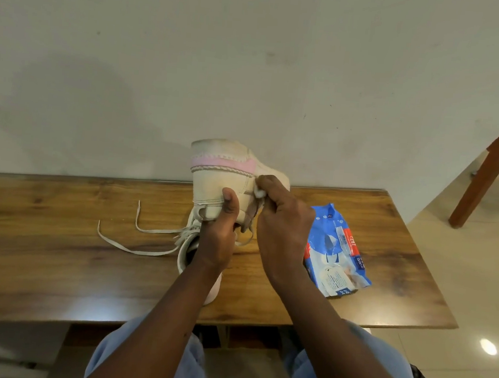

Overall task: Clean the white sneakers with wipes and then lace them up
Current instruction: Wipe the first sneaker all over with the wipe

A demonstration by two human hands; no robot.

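Above wooden table (39, 261), left hand (218, 237) grips sneaker (222, 171); right hand (281, 221) pinches wipe (259, 190) against it.

the raised sneaker (223, 168) is off-white with yellowish scuffs, crossed by a pink band edged in white zigzag stitching, with a grey-beige stripe below it. the second sneaker (215, 286) is plain white, its laces (134, 249) off-white. the wipe (258, 191) is white. the wipes pack (332, 250) is bright blue with white patches and a red panel. the surface (56, 247) shows warm brown wood grain with darker streaks. the wall (254, 53) is pale grey-white.
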